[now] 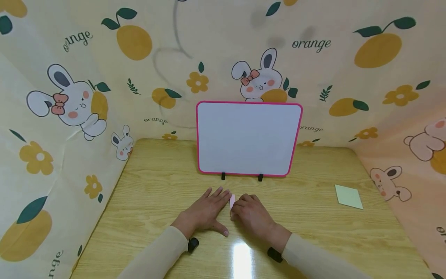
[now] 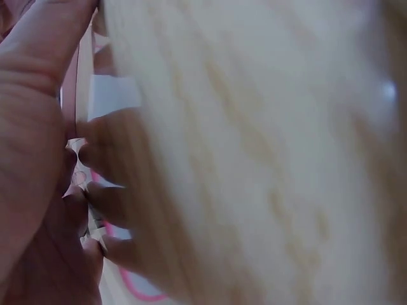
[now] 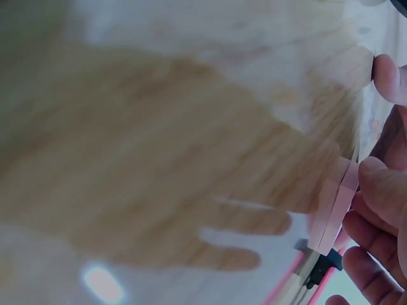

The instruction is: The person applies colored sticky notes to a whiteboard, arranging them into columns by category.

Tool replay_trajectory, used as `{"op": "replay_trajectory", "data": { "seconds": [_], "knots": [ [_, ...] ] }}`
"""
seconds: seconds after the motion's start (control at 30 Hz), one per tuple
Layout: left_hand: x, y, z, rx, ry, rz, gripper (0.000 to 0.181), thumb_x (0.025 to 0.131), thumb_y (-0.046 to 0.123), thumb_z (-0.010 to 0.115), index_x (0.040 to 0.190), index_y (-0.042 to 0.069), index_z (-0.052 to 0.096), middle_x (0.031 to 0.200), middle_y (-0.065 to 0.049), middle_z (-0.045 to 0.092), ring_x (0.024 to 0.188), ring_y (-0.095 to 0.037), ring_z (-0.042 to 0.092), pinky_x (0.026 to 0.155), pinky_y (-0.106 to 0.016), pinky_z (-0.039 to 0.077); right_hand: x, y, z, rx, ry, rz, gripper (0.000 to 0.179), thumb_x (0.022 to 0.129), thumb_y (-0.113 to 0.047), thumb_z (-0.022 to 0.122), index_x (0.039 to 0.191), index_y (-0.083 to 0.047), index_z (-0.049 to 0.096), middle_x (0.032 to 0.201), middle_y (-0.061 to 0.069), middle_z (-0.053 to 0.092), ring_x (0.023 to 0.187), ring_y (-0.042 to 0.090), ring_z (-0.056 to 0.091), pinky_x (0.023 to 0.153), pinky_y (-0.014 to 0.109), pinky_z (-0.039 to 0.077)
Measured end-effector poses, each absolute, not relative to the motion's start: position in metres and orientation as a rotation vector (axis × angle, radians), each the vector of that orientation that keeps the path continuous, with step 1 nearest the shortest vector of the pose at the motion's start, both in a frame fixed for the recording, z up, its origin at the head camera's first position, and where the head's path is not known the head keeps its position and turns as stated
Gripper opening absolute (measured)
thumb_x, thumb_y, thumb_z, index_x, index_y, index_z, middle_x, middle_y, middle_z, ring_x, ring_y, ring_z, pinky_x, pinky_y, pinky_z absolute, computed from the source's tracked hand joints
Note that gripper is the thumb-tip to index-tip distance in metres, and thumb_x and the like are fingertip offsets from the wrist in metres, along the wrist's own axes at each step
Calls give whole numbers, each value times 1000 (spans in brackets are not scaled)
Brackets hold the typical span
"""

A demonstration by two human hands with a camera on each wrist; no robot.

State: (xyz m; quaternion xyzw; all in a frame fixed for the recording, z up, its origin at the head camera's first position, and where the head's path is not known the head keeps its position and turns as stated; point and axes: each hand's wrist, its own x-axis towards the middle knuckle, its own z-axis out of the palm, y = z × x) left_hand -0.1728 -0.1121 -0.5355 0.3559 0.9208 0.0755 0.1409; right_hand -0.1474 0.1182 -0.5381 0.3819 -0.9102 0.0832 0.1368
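Note:
A narrow pink piece of paper [image 1: 232, 202] lies on the table between the two hands; in the right wrist view the pink paper [image 3: 343, 197] shows layered edges. My left hand [image 1: 208, 211] rests on the table with straight fingers and the thumb spread, its index fingertip right at the paper's far end. From the other side my right hand [image 1: 254, 217] grips the paper with curled fingers and covers part of it. The right thumb [image 3: 381, 184] sits against the paper's edge.
A pink-framed whiteboard [image 1: 249, 139] stands on black feet at the back of the table. To the right lies a pale green paper square [image 1: 349, 197]. Patterned cloth walls [image 1: 209, 38] enclose the wooden table [image 1: 156, 166] at the back and sides.

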Motion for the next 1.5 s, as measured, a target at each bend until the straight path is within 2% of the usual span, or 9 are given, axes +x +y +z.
{"op": "replay_trajectory", "data": {
  "seconds": [0.47,0.6,0.77,0.93,1.27,1.5],
  "knots": [
    [-173,-111,-533,1016,2643,225,128,76,85,68,171,17,15,178,1,15,165,-23,8,135,-50,9,-146,119,-536,1087,-2656,297,10,90,-26,84,94,-19,79,97,-9,77,100,17,64,86,39,56],
    [-173,-110,-532,1014,2643,222,128,76,85,68,171,17,14,178,1,15,165,-23,7,135,-50,8,-147,119,-536,1104,-2630,271,7,94,-24,81,95,-17,79,97,-7,77,100,17,64,87,40,56],
    [-174,-110,-532,1003,2644,221,129,75,85,69,171,18,14,178,2,14,165,-21,6,135,-49,7,-151,120,-533,1160,-2563,93,8,98,-20,72,96,-14,77,99,-4,75,100,19,63,91,40,54],
    [-175,-109,-534,1001,2645,225,130,75,86,69,171,18,14,178,2,15,165,-21,6,136,-49,7,-154,119,-529,1200,-2520,-100,12,98,-23,73,102,-12,77,103,-2,74,102,20,61,93,41,53],
    [-174,-109,-534,1000,2646,238,130,74,84,71,171,17,16,177,1,17,165,-22,8,135,-49,7,-159,116,-533,1197,-2474,-120,17,100,-23,68,93,-12,58,94,0,62,94,22,55,86,38,51],
    [-174,-110,-533,996,2643,270,130,74,82,74,171,17,17,177,0,18,165,-23,9,135,-49,7,-161,117,-533,1180,-2508,-149,17,99,-21,72,98,-11,58,95,0,61,95,22,56,85,36,51]
  ]
}}
